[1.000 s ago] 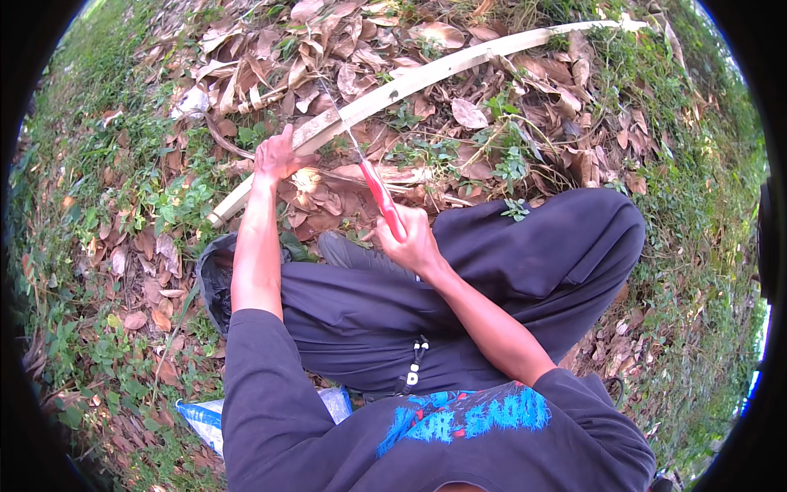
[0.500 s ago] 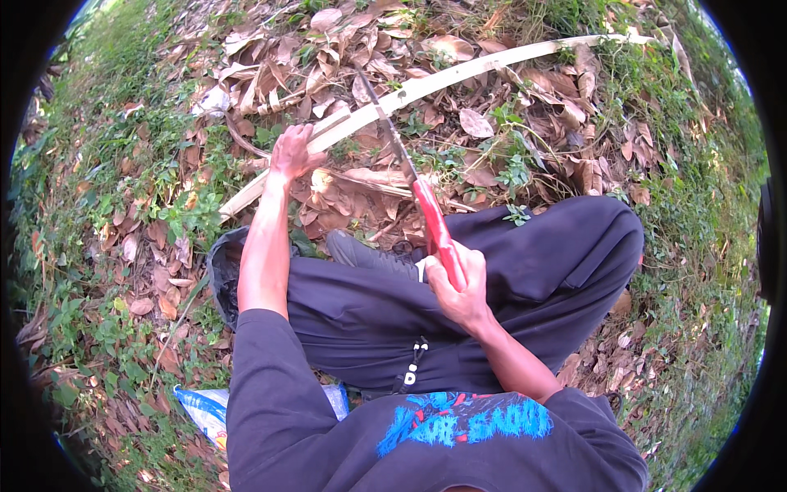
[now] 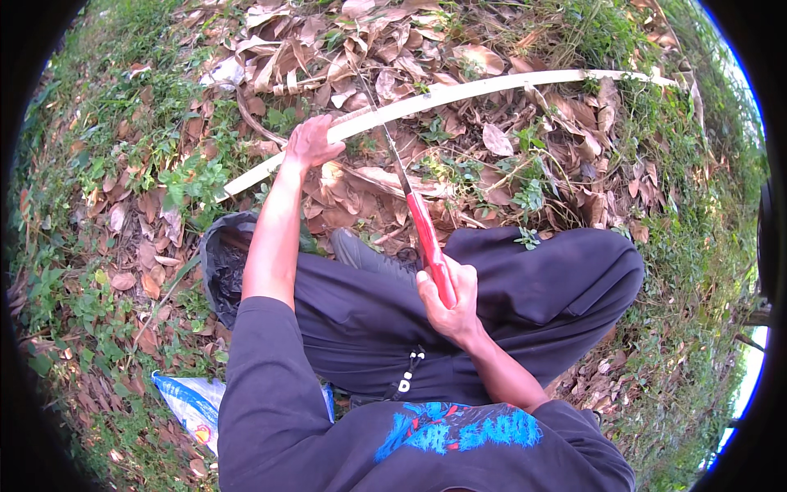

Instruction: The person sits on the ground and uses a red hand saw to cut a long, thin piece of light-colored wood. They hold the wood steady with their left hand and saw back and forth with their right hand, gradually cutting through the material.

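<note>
The right hand point(image 3: 452, 299) gripped the red-handled saw point(image 3: 425, 230), its blade across the wooden strip point(image 3: 492, 84) above dry leaves point(image 3: 496, 139). The left hand point(image 3: 311, 141) clasped the strip's left part; firm pinning and straight, even strokes seemed best. On the strip's near side, the shirt point(image 3: 492, 463) bore blue lettering.

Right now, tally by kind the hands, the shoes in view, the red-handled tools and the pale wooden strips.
Hands: 2 (left hand, right hand)
Grey shoe: 1
Red-handled bladed tool: 1
Pale wooden strip: 1
Total: 5
</note>
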Motion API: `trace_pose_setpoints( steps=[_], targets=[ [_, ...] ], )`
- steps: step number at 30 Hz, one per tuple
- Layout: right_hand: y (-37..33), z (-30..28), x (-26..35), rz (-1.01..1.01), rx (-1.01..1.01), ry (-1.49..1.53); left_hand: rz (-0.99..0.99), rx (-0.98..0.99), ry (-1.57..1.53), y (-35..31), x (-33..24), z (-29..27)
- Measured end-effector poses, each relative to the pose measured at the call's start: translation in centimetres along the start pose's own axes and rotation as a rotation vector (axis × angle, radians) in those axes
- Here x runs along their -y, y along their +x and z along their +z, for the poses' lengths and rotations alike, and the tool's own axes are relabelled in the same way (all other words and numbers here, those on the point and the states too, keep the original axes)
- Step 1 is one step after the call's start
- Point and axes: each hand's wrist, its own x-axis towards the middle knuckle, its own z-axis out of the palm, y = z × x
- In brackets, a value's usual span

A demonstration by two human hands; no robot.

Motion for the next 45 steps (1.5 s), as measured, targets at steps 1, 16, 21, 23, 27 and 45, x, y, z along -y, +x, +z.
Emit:
trace_pose_setpoints(
  steps=[1,16,21,23,27,45],
  targets=[
    [0.0,0.1,-0.4,-0.001,0.002,-0.025,0.023,-0.026,-0.028,-0.1,0.0,0.0],
    [0.1,0.6,-3.4,-0.007,0.004,-0.153,-0.016,0.023,0.052,0.0,1.6,1.3],
    [-0.1,0.6,-3.4,-0.012,-0.001,-0.156,0.04,-0.083,0.033,-0.2,1.4,1.3],
    [-0.2,0.5,-3.5,-0.014,-0.002,-0.158,0.007,-0.015,0.013,0.0,0.4,0.3],
    [-0.5,0.5,-3.6,0.004,0.022,-0.148,0.01,-0.035,0.001,-0.1,0.3,0.2],
    [-0.8,0.5,-3.8,-0.007,0.004,-0.142,0.026,-0.065,0.03,-0.2,1.1,1.1]
  ],
)
